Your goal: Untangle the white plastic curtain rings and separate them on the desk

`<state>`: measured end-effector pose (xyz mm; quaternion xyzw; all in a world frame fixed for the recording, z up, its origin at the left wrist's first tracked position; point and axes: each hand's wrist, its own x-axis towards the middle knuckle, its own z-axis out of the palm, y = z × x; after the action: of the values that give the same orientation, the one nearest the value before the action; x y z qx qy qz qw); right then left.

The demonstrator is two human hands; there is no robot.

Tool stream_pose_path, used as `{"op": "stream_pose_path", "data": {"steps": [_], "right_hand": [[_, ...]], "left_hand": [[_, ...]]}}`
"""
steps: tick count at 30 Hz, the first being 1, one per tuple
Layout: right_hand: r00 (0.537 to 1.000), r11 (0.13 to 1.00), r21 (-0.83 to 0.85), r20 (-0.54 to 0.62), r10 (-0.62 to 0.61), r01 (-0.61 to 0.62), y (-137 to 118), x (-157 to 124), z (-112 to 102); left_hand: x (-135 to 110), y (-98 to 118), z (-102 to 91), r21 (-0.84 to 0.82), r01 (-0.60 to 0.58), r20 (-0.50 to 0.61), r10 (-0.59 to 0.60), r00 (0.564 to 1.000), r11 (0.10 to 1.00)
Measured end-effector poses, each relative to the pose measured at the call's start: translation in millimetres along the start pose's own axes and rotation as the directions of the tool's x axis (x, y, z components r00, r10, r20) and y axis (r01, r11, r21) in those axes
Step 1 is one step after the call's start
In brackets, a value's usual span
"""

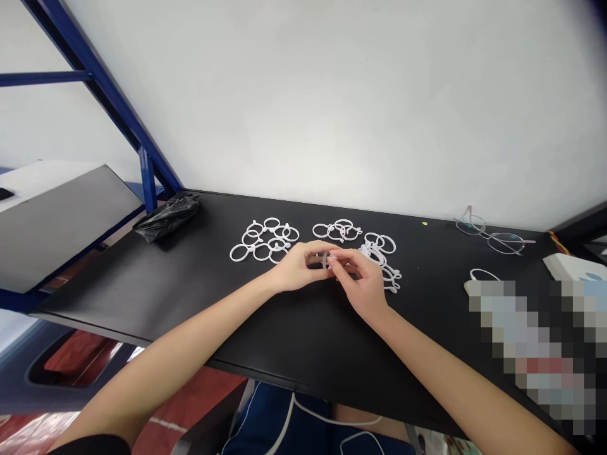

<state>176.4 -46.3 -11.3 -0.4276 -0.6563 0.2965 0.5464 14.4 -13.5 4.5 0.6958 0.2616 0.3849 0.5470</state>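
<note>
Head-worn view, angled down at hands (303, 268)

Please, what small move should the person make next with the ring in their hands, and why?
Probably the left hand and right hand should lay the plastic ring beside the spread rings, not on the pile near the right hand. The spread rings lie flat and mostly apart, while that pile looks tangled.
</note>
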Motion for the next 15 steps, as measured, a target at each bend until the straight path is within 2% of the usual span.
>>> {"op": "stream_pose_path", "data": {"steps": [3, 6, 12, 15], "right_hand": [[0.998, 0.998, 0.033, -0.011, 0.060, -0.060, -0.5, 0.0, -0.8], [0.998, 0.997, 0.033, 0.009, 0.067, -0.067, -0.8, -0.9, -2.7], [0.997, 0.997, 0.030, 0.032, 0.073, -0.074, -1.9, 0.9, -4.2], [0.993, 0.990, 0.089, 0.038, 0.111, -0.114, -1.4, 3.1, -2.8]], "left_hand": [[-0.9, 2.6, -2.0, -0.032, 0.030, 0.099, -0.027, 0.995, 0.999], [-2.1, 4.1, -4.2, -0.035, 0.048, 0.159, -0.042, 0.986, 0.998], [-2.2, 5.1, -4.1, -0.012, 0.090, 0.166, -0.086, 0.982, 0.996], [-1.2, 5.5, -2.1, 0.081, 0.048, 0.105, -0.056, 0.993, 0.996]]}}
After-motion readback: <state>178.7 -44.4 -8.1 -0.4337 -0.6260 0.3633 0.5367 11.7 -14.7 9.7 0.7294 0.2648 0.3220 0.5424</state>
